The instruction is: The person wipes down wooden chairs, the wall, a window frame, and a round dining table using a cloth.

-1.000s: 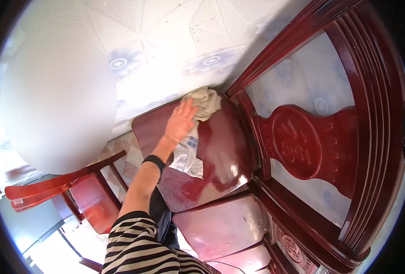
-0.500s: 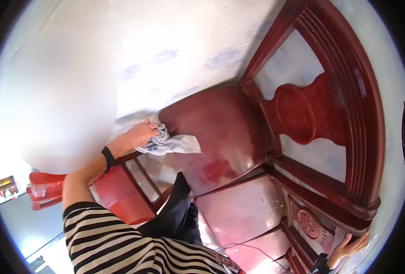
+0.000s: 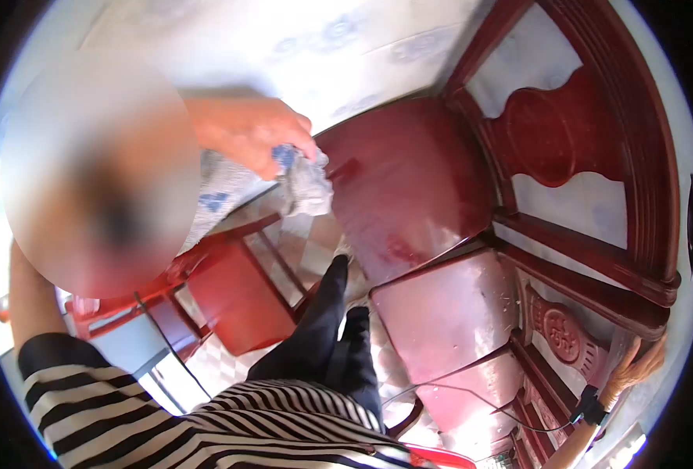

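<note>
My left hand (image 3: 260,133) is raised at the upper left, closed around a white and blue cloth (image 3: 309,187) that hangs down beside the seat edge. Close by is the dark red wooden chair's seat (image 3: 413,184), shiny with paler smears; its carved backrest (image 3: 546,137) rises at the right. At the lower right, my right hand (image 3: 635,366) has its fingers bent over the edge of a second chair's carved back (image 3: 569,336). A dark band shows on that wrist. The seat of this second chair (image 3: 448,309) is paler and speckled.
A pale patterned wall (image 3: 362,47) stands behind the chairs. A smaller red chair (image 3: 241,293) is at the lower left on the checkered floor. A thin cable (image 3: 471,395) crosses low in front. A blurred patch covers part of the left.
My left hand has lifted the cloth up off the seat, and the cloth now hangs more loosely. The view has shifted. My right hand stays at the chair back.
</note>
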Demonstrator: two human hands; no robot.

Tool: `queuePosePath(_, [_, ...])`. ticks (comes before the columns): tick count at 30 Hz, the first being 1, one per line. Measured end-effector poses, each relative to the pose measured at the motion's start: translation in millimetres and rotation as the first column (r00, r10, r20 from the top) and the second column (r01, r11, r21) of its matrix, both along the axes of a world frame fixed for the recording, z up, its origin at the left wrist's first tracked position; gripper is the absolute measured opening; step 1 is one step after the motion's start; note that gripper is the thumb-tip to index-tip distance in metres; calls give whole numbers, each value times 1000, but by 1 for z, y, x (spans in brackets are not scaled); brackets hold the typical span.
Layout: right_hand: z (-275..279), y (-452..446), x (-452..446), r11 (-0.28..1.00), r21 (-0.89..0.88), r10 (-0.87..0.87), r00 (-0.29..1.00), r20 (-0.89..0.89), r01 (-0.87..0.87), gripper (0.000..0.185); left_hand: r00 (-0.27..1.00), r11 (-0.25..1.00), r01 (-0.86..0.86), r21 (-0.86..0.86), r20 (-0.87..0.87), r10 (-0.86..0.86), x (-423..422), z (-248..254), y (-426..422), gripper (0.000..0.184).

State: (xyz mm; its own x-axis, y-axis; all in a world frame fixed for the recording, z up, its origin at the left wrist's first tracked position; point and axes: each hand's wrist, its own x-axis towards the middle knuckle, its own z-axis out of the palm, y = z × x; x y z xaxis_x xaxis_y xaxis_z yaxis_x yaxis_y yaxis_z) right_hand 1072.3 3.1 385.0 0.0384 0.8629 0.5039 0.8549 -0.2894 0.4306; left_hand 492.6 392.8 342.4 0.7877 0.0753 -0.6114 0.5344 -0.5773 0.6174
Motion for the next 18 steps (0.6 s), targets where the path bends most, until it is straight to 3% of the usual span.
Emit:
queuePosePath(3, [1, -6, 2, 1000, -8, -1, 999, 43, 1, 49, 973, 996, -75, 37, 219, 65, 22, -116, 13, 47])
queuePosePath(6, [3, -17, 3, 999, -38, -25, 999, -48, 24, 54, 963, 979, -136, 151, 251, 95, 47, -206, 19, 48])
queuePosePath(8, [3, -19, 5, 999, -48, -19, 1000, -13, 18, 53, 921, 839, -377, 393, 252, 296, 57, -266, 9, 48])
queuePosePath(10, [4, -25, 7, 999, -37, -22, 1000, 18, 23, 52, 903, 813, -418, 405, 281, 324, 64, -314, -5, 49])
queuePosePath(11, [3, -42, 21, 997, -27, -70, 997, 29, 70, 51, 801, 666, -594, 452, 415, 432, 71, -335, -16, 47])
queuePosePath(13, [-2, -52, 20, 987, 36, -158, 987, -23, 159, 49, 567, 369, -823, 431, 643, 515, 87, -363, -39, 46])
queuePosePath(14, [-1, -48, 18, 986, 40, -158, 987, -34, 159, 48, 561, 372, -828, 420, 641, 524, 97, -367, -55, 46])
queuePosePath(16, [0, -36, 7, 991, 55, -116, 990, -85, 121, 48, 551, 240, -827, 509, 647, 527, 118, -369, -87, 43])
queuePosePath(18, [2, -30, 5, 995, 64, -71, 988, -134, 80, 48, 597, 360, -802, 477, 617, 513, 118, -365, -127, 36])
